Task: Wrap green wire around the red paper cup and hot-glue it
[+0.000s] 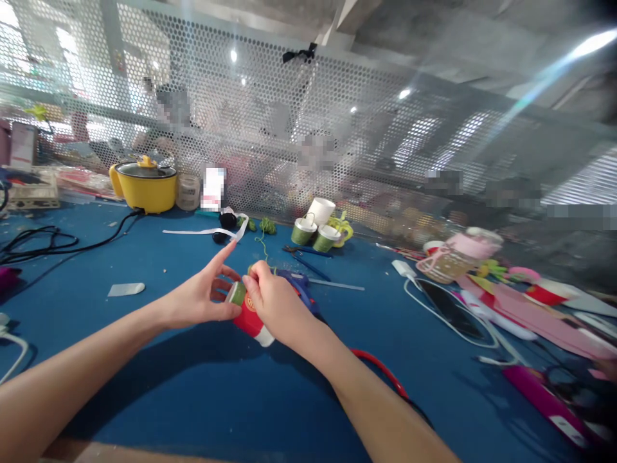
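A small red paper cup (247,321) with a white rim lies tilted between my hands, its narrow end wrapped in green yarn. My left hand (200,296) holds it at the wrapped end, thumb in front and fingers behind, with the index finger stretched out. Above the cup, my right hand (279,305) has its thumb and forefinger pinched at the green yarn, which runs back to a small yarn ball (267,225). Behind the right hand, a blue glue gun (301,286) is partly hidden. A white strip (202,231) reaches near my left index fingertip; contact is unclear.
Two green-wrapped cups (303,230) stand at the back beside a white cup (321,210), with pliers (306,259) in front. A yellow pot (147,186) is back left. At right lie a phone (448,305), white cables and a purple box (544,402). A perforated screen (250,122) closes the back.
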The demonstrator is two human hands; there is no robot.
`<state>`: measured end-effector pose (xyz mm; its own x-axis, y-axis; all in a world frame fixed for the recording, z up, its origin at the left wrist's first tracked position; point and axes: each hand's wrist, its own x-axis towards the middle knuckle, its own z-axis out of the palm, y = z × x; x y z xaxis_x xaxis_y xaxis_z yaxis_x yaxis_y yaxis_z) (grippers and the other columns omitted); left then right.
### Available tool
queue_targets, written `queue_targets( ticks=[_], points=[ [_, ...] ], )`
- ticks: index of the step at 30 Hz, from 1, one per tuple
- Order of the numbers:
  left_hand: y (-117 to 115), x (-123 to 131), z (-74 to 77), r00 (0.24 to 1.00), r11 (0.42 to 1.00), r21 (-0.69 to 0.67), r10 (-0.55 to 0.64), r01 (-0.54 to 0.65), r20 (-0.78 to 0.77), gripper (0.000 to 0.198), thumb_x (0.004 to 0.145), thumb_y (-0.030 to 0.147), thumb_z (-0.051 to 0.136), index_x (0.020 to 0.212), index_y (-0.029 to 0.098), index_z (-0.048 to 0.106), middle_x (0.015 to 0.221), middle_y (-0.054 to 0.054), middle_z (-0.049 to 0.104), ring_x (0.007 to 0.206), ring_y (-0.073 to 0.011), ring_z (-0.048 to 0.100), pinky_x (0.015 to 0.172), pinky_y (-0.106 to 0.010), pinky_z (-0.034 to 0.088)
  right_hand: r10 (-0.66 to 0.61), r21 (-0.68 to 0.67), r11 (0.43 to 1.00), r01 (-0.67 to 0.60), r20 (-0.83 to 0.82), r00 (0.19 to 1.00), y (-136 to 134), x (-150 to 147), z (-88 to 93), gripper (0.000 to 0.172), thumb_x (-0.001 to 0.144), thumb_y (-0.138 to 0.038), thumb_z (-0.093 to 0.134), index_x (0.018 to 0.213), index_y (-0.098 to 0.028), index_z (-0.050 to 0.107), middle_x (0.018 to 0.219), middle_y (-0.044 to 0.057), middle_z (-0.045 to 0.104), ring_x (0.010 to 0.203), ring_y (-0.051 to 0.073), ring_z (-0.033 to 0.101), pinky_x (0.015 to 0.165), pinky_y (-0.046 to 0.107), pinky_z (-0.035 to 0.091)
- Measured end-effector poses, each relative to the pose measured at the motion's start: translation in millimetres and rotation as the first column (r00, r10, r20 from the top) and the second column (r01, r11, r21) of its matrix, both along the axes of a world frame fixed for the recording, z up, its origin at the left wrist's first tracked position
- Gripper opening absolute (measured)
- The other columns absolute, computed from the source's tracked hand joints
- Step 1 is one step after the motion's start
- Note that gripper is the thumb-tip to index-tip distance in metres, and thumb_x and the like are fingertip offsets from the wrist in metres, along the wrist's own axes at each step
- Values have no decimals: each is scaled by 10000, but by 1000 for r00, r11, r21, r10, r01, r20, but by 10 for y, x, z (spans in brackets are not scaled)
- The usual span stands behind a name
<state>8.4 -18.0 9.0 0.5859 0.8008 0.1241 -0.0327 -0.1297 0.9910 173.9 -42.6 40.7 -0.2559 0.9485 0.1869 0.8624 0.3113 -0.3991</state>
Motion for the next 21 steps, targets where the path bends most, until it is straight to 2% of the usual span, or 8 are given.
queue_targets(
  ticks=[6, 11, 21],
  points=[
    [-19, 34, -27, 1000, 1000, 2, 8, -8, -12, 1025, 643, 167, 658, 1441, 317, 33, 1072, -51, 445, 828, -152, 533, 724, -335, 471, -19, 26, 1000, 17, 96, 995, 9, -34, -45, 96, 921, -197, 359, 876, -188, 444, 748, 85, 657, 666, 211, 629, 544, 273, 331],
    [-39, 71, -36, 999, 998, 37, 47, -47, -9, 1000, 653, 154, 642, 1440, 311, 47, 1046, -52, 461, 889, -180, 522, 755, -342, 468, -26, 59, 998, 16, 167, 986, 12, -56, -74, 87, 922, -195, 368, 877, -185, 442, 775, 103, 666, 681, 220, 643, 547, 276, 347],
    [-35, 88, -24, 993, 993, -23, 119, -118, 14, 944, 632, 152, 598, 1434, 285, 118, 1015, -46, 491, 836, -164, 525, 690, -307, 453, -4, 131, 991, -20, 187, 982, -5, -74, -102, 107, 919, -187, 366, 878, -185, 464, 796, 109, 664, 709, 229, 638, 580, 293, 369]
  ],
)
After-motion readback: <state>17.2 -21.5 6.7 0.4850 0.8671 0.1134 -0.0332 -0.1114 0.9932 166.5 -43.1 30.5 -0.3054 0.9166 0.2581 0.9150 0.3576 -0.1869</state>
